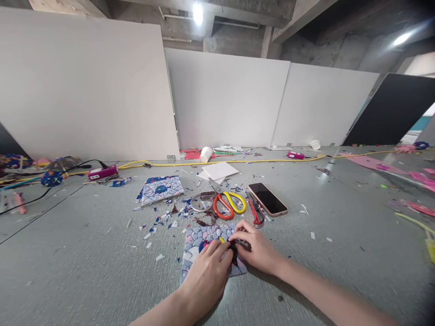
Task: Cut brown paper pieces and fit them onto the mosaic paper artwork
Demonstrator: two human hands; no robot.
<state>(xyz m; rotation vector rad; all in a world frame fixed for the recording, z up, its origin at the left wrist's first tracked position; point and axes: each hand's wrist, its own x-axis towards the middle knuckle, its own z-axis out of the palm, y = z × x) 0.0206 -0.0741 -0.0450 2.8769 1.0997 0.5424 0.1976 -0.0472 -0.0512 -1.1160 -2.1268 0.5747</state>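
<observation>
A mosaic-like panel (197, 237) of pale blue, white and pink pieces lies flat on the grey table (102, 271) in front of me. My left hand (210, 268) rests on its lower middle, fingers curled together. From the right, my right hand (255, 249) reaches over the panel's right edge, fingers bent in a pinch beside the left fingertips. Something dark sits between the two hands on the panel; its shape is mostly hidden. A yellow bit and a magenta bit show just above my left fingers.
Scissors (223, 209) with red and yellow handles, a tape ring (197, 209), a red cutter (254, 209) and a phone (267, 198) lie beyond the panel. A second mosaic panel (163, 189), white cards (220, 170) and scattered scraps lie farther back. A yellow cable (265, 160) crosses behind.
</observation>
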